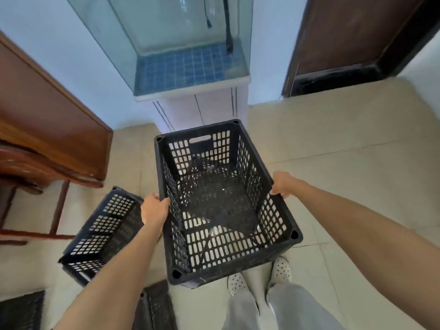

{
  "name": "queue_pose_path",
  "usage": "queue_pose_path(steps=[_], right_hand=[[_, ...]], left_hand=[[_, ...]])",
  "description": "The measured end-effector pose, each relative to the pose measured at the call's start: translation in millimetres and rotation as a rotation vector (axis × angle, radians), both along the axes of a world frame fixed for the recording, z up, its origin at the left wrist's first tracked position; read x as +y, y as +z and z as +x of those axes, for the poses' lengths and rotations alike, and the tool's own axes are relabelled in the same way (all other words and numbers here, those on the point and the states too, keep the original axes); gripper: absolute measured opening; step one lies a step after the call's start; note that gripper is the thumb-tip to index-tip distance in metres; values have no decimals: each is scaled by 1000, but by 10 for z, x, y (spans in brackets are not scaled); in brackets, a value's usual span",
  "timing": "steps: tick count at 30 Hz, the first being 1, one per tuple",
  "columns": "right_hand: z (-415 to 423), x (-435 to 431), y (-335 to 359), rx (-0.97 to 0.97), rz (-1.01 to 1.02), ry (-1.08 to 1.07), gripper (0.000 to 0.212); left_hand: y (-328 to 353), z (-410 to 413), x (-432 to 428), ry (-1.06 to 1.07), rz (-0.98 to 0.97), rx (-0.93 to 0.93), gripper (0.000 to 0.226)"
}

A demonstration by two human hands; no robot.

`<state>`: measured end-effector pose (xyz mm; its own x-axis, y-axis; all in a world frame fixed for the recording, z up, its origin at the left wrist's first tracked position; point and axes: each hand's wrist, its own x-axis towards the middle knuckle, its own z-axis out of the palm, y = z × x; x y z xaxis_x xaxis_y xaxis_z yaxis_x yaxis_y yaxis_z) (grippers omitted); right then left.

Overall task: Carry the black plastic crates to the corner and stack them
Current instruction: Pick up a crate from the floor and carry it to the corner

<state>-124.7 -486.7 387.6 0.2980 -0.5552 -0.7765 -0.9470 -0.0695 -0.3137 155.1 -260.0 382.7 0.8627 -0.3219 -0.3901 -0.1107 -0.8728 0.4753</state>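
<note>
Both hands, left [154,209] and right [283,184], have a grip on the long rims of one crate [223,201], held up near the tank [181,44]. No stack yet; another crate [102,234] sits tilted on the floor [345,151].

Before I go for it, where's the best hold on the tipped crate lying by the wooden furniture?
Take the tipped crate by its top rim, one grip on each long side, coming from above. It lies tilted on the floor, its slotted wall facing up, so the rim edges look easiest to reach. Both hands are now shut on the upright crate.
</note>
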Motion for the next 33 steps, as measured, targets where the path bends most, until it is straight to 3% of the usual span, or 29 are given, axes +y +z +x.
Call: queue_pose_path(steps=[7, 21, 29, 33], right_hand=[[-1059, -770, 44, 41, -62, -171, 37], [-3610, -2770, 206, 175, -69, -467, 41], [-4616, -3939, 206, 213, -154, -701, 30], [-5165, -4456, 165, 209, -226, -801, 30]], left_hand=[[46, -595, -1458, -280, -14, 71, 19], [167, -2809, -4743, -656, 15, 100, 24], [181, -3815, -6595, -895, 35, 230, 25], [244, -4420, -7508, -1019, 61, 167, 33]])
